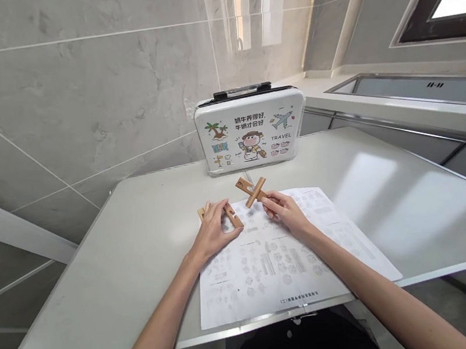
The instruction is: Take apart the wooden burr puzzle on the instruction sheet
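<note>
Wide table [133, 273], left hand [217, 227] holding bars [234, 216] — right hand [287, 213] holding cross [253, 190], mid-table

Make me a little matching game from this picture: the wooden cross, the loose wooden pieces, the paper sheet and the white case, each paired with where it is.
Things:
1. crossed wooden pieces
2. loose wooden pieces
3. printed sheet
4. white case

Places:
A. standing upright at the far side of the table, by the wall
B. lying flat on the table in front of the person
C. held up by the right hand
D. held down on the table by the left hand

Pairs: 1-C, 2-D, 3-B, 4-A.
</note>
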The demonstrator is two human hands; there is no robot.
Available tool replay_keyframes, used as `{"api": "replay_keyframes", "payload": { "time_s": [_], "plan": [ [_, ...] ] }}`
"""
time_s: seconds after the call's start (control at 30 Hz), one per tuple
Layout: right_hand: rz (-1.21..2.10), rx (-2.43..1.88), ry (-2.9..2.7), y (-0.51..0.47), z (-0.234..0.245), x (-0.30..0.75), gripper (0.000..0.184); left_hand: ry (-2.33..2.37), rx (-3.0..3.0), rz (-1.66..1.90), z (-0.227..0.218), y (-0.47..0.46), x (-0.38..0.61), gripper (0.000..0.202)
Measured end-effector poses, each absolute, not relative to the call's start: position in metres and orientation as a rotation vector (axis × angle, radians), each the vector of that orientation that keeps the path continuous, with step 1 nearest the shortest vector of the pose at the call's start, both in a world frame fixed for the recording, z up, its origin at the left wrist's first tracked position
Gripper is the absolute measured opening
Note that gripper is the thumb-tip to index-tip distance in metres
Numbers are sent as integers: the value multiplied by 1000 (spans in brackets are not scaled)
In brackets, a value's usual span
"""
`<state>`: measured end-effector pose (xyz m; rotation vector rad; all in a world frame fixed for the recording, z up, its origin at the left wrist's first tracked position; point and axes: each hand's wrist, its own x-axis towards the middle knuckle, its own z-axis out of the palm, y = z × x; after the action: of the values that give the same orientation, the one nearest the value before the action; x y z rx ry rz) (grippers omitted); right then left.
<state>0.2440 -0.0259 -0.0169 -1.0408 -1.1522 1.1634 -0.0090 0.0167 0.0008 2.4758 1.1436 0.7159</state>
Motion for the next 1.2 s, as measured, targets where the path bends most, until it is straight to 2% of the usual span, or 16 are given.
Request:
{"api": "replay_keyframes", "payload": {
  "time_s": [0.47,0.73,0.97,1.07,1.2],
  "plan": [
    [1172,-1022,-1152,-26,-18,243,37,1041,2819,571,15,19,-15,41],
    [1173,-1031,-1174,-27,-16,243,37,1002,2873,467,16,19,-19,38],
    [1181,-1027,-1233,-28,-17,242,39,987,2850,602,12,23,-23,37],
    [1179,-1028,-1266,-28,-17,241,40,1013,2670,758,14,20,-17,42],
    [1203,-1028,-1361,-31,-14,239,39,1048,2154,893,19,11,-5,45]
  ]
}}
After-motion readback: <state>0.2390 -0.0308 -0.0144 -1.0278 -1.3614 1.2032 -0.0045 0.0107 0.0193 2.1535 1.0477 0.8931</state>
